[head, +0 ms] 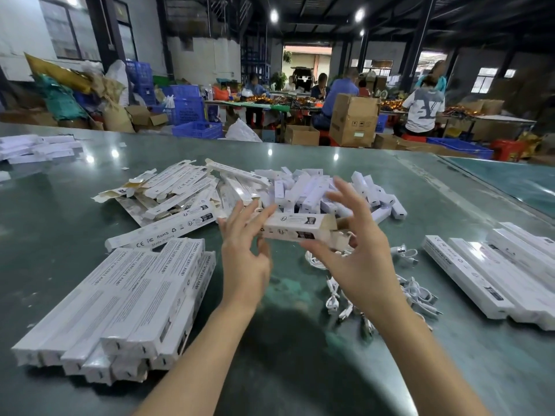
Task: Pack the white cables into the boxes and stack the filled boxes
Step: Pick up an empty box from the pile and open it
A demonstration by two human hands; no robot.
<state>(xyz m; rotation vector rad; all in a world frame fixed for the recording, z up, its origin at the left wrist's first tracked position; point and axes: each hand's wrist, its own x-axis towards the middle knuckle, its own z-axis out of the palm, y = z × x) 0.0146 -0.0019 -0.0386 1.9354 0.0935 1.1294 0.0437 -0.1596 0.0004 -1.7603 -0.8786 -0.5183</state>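
Both hands pinch the long white cardboard box [295, 228]: left hand [244, 259], right hand [357, 259]. White coiled cables [414, 292] lie just below it

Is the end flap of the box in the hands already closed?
No. The box held between the left hand and right hand has its right end flap open.

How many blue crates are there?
4, maybe more hidden: one blue crate high at the left wall, two stacked below, one on the floor; a blue tray right.
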